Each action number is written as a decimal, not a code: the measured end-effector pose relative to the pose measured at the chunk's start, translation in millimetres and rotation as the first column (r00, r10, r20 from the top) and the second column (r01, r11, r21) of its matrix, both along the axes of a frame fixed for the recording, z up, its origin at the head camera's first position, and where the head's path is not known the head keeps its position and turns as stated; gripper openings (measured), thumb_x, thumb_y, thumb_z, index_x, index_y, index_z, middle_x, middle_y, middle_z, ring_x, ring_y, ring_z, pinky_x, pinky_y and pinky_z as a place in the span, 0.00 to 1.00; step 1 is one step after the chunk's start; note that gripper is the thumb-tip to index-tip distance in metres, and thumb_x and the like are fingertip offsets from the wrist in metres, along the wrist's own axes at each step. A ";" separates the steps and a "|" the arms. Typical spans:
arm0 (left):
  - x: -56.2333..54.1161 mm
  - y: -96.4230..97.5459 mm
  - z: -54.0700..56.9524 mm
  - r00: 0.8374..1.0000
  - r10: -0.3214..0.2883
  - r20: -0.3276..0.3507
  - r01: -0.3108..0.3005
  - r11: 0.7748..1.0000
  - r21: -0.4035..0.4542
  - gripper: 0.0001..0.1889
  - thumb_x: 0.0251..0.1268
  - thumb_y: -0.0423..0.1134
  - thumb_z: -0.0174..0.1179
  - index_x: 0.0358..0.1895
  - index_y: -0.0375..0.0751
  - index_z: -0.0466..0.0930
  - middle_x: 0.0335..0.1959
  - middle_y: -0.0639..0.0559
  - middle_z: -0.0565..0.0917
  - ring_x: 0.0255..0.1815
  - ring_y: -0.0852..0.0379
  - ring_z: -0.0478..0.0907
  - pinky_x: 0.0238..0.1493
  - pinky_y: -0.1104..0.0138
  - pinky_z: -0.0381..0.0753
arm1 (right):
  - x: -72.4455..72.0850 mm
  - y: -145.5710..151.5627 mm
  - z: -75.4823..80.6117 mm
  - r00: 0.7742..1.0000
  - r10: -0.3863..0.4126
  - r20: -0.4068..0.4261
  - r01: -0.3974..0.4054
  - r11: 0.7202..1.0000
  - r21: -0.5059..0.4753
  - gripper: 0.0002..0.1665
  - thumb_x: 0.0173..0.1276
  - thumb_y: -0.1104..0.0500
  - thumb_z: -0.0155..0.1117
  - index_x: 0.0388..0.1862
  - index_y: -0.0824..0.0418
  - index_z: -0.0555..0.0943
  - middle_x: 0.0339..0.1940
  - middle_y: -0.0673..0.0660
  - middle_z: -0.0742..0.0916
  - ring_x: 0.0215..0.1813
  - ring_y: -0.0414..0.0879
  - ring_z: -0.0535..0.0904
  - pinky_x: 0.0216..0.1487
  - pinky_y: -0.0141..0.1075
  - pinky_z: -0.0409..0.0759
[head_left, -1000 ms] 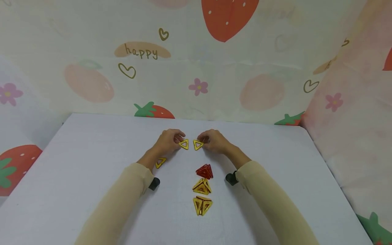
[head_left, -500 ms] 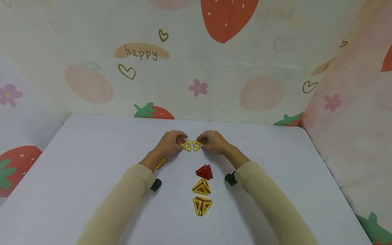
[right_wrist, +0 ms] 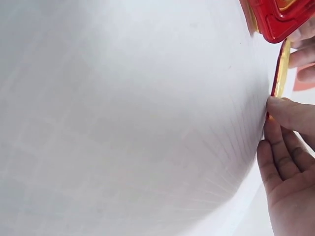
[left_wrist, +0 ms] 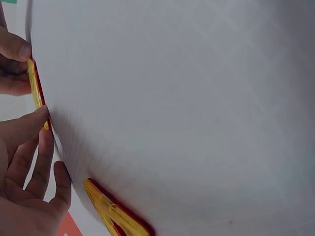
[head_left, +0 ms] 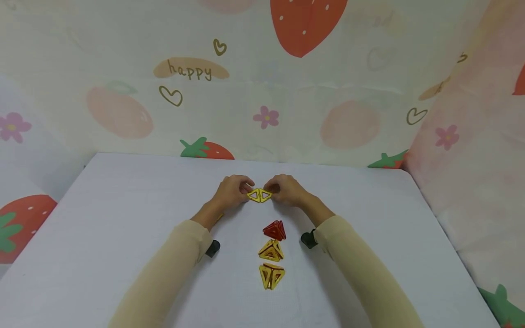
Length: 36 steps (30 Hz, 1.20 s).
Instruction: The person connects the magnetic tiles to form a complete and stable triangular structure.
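In the head view, my left hand (head_left: 232, 191) pinches a yellow triangular magnetic tile (head_left: 257, 199) by its outer corner. My right hand (head_left: 287, 189) pinches a second yellow triangular tile (head_left: 261, 197) the same way. The two tiles meet edge to edge, making a diamond low over the white table (head_left: 348, 196). From the left wrist, the joined tiles (left_wrist: 36, 88) appear edge-on, yellow on one face and red on the other. A third triangular tile (left_wrist: 110, 209) lies near the left hand; in the head view the left wrist mostly hides it.
A red pyramid of tiles (head_left: 275, 230) stands nearer the body than the hands. Two yellow pyramids follow in line, a middle one (head_left: 270, 250) and a nearest one (head_left: 271, 276). A patterned cloth backdrop (head_left: 299, 100) rises behind the table's far edge.
My left hand has moved right with its tile, closing the gap until the two tiles touch. The left wrist now covers more of the loose tile. My right hand has barely moved.
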<state>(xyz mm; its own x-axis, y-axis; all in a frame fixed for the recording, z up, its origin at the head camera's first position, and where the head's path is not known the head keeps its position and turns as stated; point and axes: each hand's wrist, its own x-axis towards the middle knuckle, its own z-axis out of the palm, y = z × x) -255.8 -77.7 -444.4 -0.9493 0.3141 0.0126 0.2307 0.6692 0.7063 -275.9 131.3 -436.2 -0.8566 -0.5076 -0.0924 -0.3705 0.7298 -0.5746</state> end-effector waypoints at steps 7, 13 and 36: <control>1.3 1.5 0.0 1.000 0.019 0.023 -0.020 1.000 0.017 0.18 0.56 0.23 0.68 0.51 0.34 0.83 0.41 0.46 0.88 0.41 0.52 0.82 0.50 0.59 0.80 | -0.3 1.9 -0.6 1.000 0.007 -0.001 -0.007 1.000 -0.022 0.17 0.66 0.70 0.66 0.54 0.64 0.83 0.48 0.57 0.86 0.50 0.48 0.80 0.57 0.40 0.78; 2.3 1.9 0.3 0.999 0.025 0.037 -0.026 1.000 0.015 0.18 0.56 0.24 0.68 0.51 0.35 0.83 0.41 0.47 0.88 0.41 0.53 0.82 0.50 0.59 0.80 | -0.5 2.3 -0.1 1.000 0.011 0.005 -0.011 1.000 -0.023 0.18 0.66 0.70 0.66 0.54 0.64 0.83 0.46 0.57 0.86 0.48 0.48 0.80 0.56 0.40 0.79; 5.1 2.9 2.0 0.999 0.029 0.039 -0.029 1.000 -0.001 0.17 0.57 0.26 0.69 0.51 0.36 0.83 0.40 0.48 0.88 0.41 0.54 0.82 0.51 0.60 0.80 | -1.6 7.3 5.3 1.000 0.027 -0.012 -0.029 0.981 -0.192 0.19 0.61 0.73 0.69 0.53 0.69 0.83 0.44 0.60 0.87 0.46 0.49 0.82 0.53 0.40 0.80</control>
<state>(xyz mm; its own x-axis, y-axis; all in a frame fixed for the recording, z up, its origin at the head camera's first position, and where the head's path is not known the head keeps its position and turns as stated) -250.7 -74.9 -442.4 -0.9578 0.2862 -0.0243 0.1838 0.6755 0.7141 -277.5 138.6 -430.9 -0.8424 -0.5387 0.0169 -0.3948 0.5955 -0.6997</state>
